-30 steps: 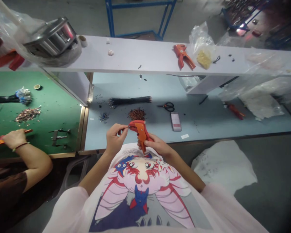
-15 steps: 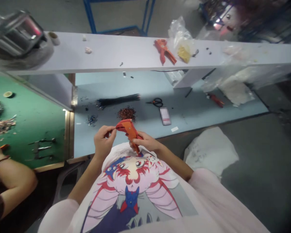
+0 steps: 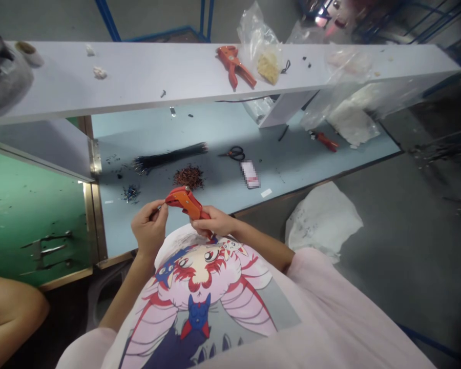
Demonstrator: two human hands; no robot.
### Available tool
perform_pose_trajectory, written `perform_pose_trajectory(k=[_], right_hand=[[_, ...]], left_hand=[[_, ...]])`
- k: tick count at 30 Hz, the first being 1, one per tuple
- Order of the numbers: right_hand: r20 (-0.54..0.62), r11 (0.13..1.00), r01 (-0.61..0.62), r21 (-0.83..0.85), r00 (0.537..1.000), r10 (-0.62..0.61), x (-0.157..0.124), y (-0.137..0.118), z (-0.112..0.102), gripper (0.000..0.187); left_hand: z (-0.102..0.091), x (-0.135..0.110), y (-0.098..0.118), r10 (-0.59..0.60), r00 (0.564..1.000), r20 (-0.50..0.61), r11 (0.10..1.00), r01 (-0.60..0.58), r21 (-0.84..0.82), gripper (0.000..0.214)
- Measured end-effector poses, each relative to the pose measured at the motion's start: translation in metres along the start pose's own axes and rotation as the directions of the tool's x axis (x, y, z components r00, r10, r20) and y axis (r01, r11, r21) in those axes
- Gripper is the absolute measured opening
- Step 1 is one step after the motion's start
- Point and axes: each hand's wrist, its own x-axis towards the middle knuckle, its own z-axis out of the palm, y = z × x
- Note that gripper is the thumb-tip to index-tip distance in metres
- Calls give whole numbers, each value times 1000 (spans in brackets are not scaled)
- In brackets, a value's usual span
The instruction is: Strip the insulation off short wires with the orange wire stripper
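My right hand (image 3: 213, 221) is wrapped around the handle of an orange-red wire stripper (image 3: 190, 201), held in front of my shirt with its jaws toward the left. My left hand (image 3: 149, 225) is closed in a pinch right at those jaws. A thin dark wire (image 3: 160, 207) shows between its fingers, though most of it is hidden. On the blue mat beyond lie a bundle of black wires (image 3: 172, 156) and a heap of small brown-copper pieces (image 3: 189, 177).
Black-handled scissors (image 3: 236, 152), a blurred pinkish-white item (image 3: 250, 174) and red-handled pliers (image 3: 326, 142) lie on the mat. Another red wire stripper (image 3: 234, 66) rests on the white shelf (image 3: 138, 77) beside plastic bags. At lower left, a co-worker's arm (image 3: 17, 302) is near the green mat.
The view has shifted, so the bench appears further left. Both hands keep hold of the wire and wire stripper, whose body is tilted more toward level. The co-worker's hand has left the view.
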Motion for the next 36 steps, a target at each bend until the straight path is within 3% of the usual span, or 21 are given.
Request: perform_pose_trajectory(k=[13,17,19,21,24,26,27,29,32,34,36], right_hand=[[2,996,-34,78,999,34,6,-2,1,26],[86,998,-50,-25,995,52,14,2,-14,25],[59,983,-64,-172,995,76,19,4,-24,27],[-51,896,-103,-432,995,89,24,6,-33,28],[-212,555,-170,-814,977,-12,27,11,-44,26],[-212,374,-167,-912,974,-83,26,12,-52,26],[-195,343,-152,-927,976,-93,25,12,-56,26],[-161,402,-126,-907,986,-53,22,11,-65,28],[-76,680,-98,-727,995,62,18,9,-80,32],[11,878,-106,-467,992,126,14,9,-92,33],[116,978,-164,-126,977,179,10,11,-103,34]], left_hand=[[0,4,1,-20,1000,-14,1000,20,3,19],[5,11,-10,-40,999,-10,998,40,41,21],[11,15,-23,-73,997,19,995,72,72,23],[21,19,-39,-118,990,78,985,107,134,22],[38,19,-59,-183,969,168,953,132,274,21],[48,16,-65,-240,954,181,938,179,296,24],[53,14,-65,-279,945,168,934,227,275,25],[60,10,-60,-365,923,121,921,339,193,23],[67,8,-46,-445,894,51,894,441,72,20],[72,8,-35,-460,887,37,888,458,43,27],[80,9,-25,-466,884,30,885,464,47,31]])
